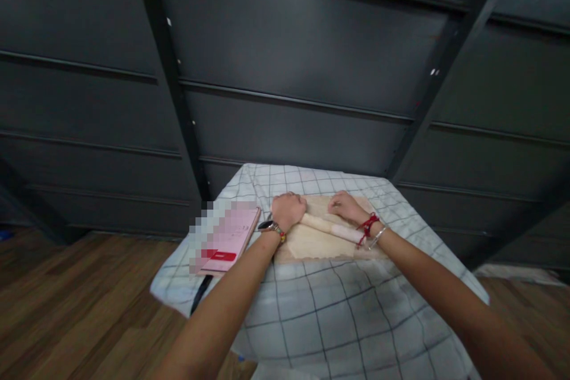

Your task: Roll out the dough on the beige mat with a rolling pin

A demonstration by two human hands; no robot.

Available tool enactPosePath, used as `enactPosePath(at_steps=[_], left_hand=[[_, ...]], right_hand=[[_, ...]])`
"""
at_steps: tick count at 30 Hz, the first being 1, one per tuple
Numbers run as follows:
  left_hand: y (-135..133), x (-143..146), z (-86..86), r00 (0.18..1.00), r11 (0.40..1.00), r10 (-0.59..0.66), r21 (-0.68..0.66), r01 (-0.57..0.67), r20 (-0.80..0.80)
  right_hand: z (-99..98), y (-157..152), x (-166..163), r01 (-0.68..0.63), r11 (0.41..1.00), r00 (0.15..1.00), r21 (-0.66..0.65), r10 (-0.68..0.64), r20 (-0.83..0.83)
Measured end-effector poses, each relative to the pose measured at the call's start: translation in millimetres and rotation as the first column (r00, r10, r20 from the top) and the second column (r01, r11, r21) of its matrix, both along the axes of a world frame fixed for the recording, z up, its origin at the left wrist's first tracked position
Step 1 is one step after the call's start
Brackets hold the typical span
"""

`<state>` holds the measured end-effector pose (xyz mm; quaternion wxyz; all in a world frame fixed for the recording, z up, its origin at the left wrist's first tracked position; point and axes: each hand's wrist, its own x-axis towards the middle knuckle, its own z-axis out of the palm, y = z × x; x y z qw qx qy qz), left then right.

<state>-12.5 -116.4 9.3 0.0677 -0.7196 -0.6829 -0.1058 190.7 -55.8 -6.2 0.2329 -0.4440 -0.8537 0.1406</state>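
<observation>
Head view: looking down along two bare forearms onto a small table draped in a checked cloth [312,314], with a dark panelled wall [289,71] rising behind and wooden floor [66,297] showing at the left.
Pink booklet [231,238]: lying flat on the cloth at the left, just beside the left wrist, partly blurred out.
Left hand [288,209]: closing into a fist over the left end of the rolling pin [332,228], with a watch and beaded band [272,227] sitting at the wrist.
Rolling pin: lying slantwise across the pale dough sheet [312,244], touching it, between the two wrists.
Dough sheet: spreading thin and flat on a board [285,258] in the middle of the cloth, ragged along the near edge.
Right hand [345,206]: curling its fingers loosely beyond the pin, the wrist with red thread [367,225] lying over the pin's right end; not possible to tell whether actually gripping.
Step in hand: judging by the pose, rolling the dough out, well along given how thin the sheet looks.
Next move: calling for even pressure at both ends and a straight stroke, minding the thin near edge and the booklet close by.
</observation>
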Motion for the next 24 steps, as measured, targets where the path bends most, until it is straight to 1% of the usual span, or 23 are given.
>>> enactPosePath(at_steps=[4, 6, 8, 10, 11, 14, 16, 17, 19, 21, 23, 24], left_hand=[[2, -1, -0.9, 1.000, 1.000, -0.016, 0.014, 0.016, 0.000], [4, 0, -0.8, 1.000, 1.000, -0.013, 0.007, 0.013, 0.005], [5, 0, -0.6, 1.000, 1.000, -0.002, -0.005, 0.002, 0.011], [6, 0, -0.5, 1.000, 1.000, 0.002, -0.015, -0.002, 0.010], [6, 0, -0.5, 1.000, 1.000, 0.003, -0.016, -0.003, 0.010], [6, 0, 0.2, 1.000, 1.000, 0.001, -0.017, -0.001, 0.013], [8, 0, 1.5, 1.000, 1.000, 0.001, -0.027, -0.001, 0.017], [10, 1, 2.4, 1.000, 0.999, 0.005, -0.033, -0.004, 0.022], [16, 3, 4.0, 0.999, 0.999, 0.023, -0.034, -0.021, 0.045], [24, 5, 5.4, 0.996, 0.998, 0.047, -0.033, -0.045, 0.080], [34, 8, 6.7, 0.991, 0.997, 0.065, -0.049, -0.060, 0.119], [40, 9, 7.7, 0.988, 0.996, 0.069, -0.062, -0.061, 0.136]], right_hand=[[9.3, -11, 4, -0.102, 0.994, 0.995, 0.043, 0.101, 0.026], [15.3, -19, 8, -0.183, 0.980, 0.979, 0.072, 0.175, 0.107], [22.2, -24, 10, -0.227, 0.969, 0.956, 0.095, 0.203, 0.214], [29.8, -27, 11, -0.200, 0.973, 0.950, 0.113, 0.164, 0.267], [33.5, -27, 11, -0.171, 0.977, 0.957, 0.126, 0.135, 0.256], [41.6, -33, 8, -0.074, 0.981, 0.992, 0.181, 0.054, 0.114], [40.9, -44, 6, -0.002, 0.981, 1.000, 0.195, -0.003, 0.028], [38.3, -52, 4, 0.018, 0.982, 0.999, 0.189, -0.023, 0.026], [29.6, -72, 0, 0.025, 0.984, 0.992, 0.176, -0.046, 0.115], [20.6, -88, -4, 0.044, 0.976, 0.961, 0.213, -0.099, 0.258], [16.3, -94, -7, 0.071, 0.954, 0.918, 0.292, -0.177, 0.355], [16.9, -91, -8, 0.085, 0.943, 0.904, 0.321, -0.209, 0.374]])
